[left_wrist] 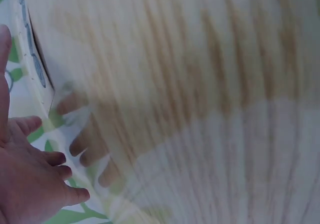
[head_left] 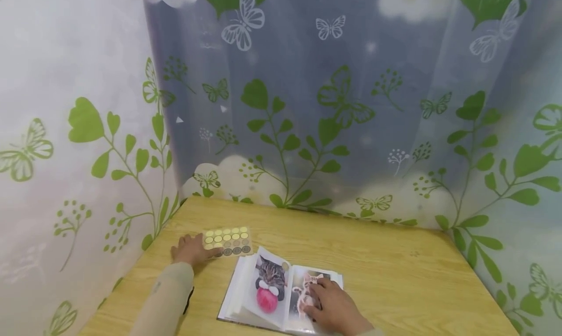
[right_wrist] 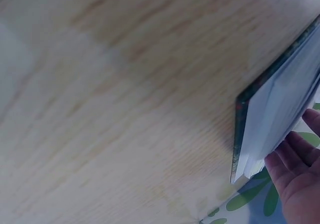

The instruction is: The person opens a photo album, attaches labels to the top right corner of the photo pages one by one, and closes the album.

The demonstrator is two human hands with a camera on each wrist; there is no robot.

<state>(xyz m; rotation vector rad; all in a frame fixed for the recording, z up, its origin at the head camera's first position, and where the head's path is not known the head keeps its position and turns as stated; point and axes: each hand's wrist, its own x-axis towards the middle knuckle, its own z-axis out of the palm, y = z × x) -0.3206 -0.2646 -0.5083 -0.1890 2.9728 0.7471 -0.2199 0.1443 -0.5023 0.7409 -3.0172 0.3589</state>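
Note:
An open photo album (head_left: 270, 297) lies on the table in the head view. Its left page shows a tabby cat with a pink ball, and a small round disc (head_left: 285, 266) sits near that page's top inner corner. My right hand (head_left: 334, 306) rests on the right-hand page, fingers over a photo of a pale animal. In the right wrist view the fingers are loosely bent against the album (right_wrist: 280, 94), seen from its edge. Further left, my left hand (head_left: 193, 250) touches a flat sheet (head_left: 227, 241) with rows of round yellow and grey discs, thumb along its near edge.
The wood-grain table (head_left: 395, 277) reaches back to a hanging curtain (head_left: 298, 146) printed with green leaves and butterflies. A pale curtain (head_left: 79, 180) with the same print borders the table on the left, and more hangs on the right.

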